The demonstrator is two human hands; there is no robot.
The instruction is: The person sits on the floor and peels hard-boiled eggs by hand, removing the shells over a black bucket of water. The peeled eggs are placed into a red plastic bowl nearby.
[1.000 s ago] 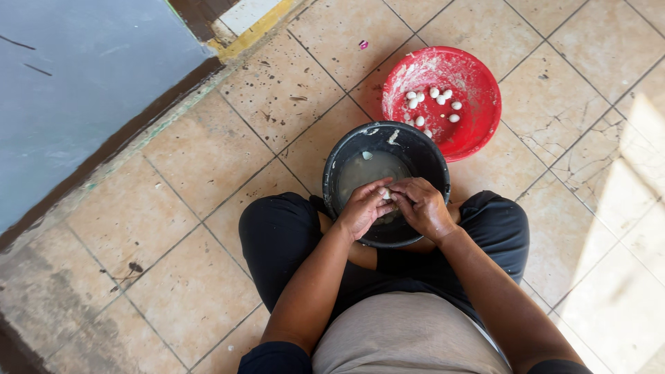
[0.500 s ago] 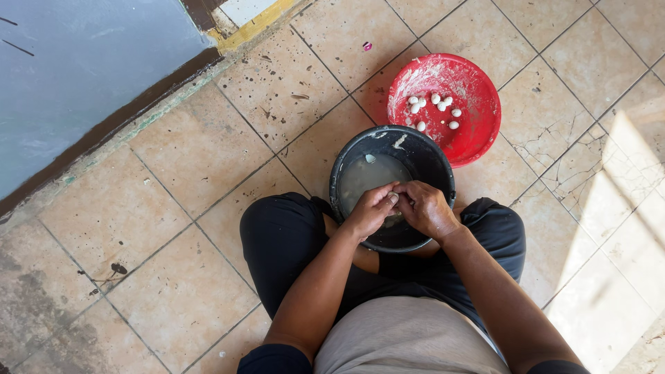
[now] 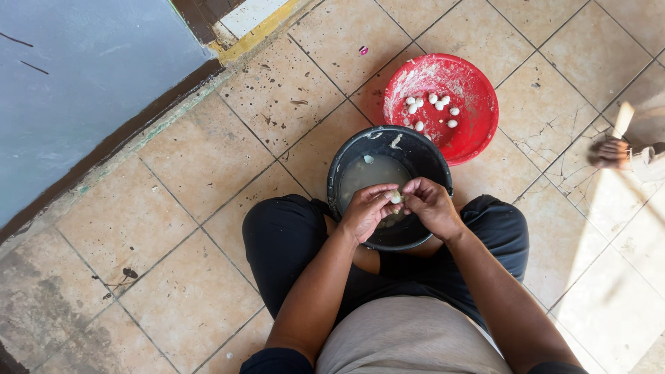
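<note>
**Peeling over the black bucket**

My left hand (image 3: 366, 211) is curled shut around a small pale egg (image 3: 396, 198), thumb and fingers pinching it from the 9 o'clock side. It looks like a little boiled egg, though it is mostly hidden by my fingers, so I can't be sure. My right hand (image 3: 431, 204) closes on it from 3 o'clock, fingertips picking at its surface. Both sit over the black bucket (image 3: 350, 163) of cloudy water between my knees. I judge the step goes best with a light grip, turning the egg slowly and keeping it low over the water. At 1 o'clock, touching the bucket, the red basin (image 3: 478, 135) holds about 9 white eggs (image 3: 433, 109).
</note>
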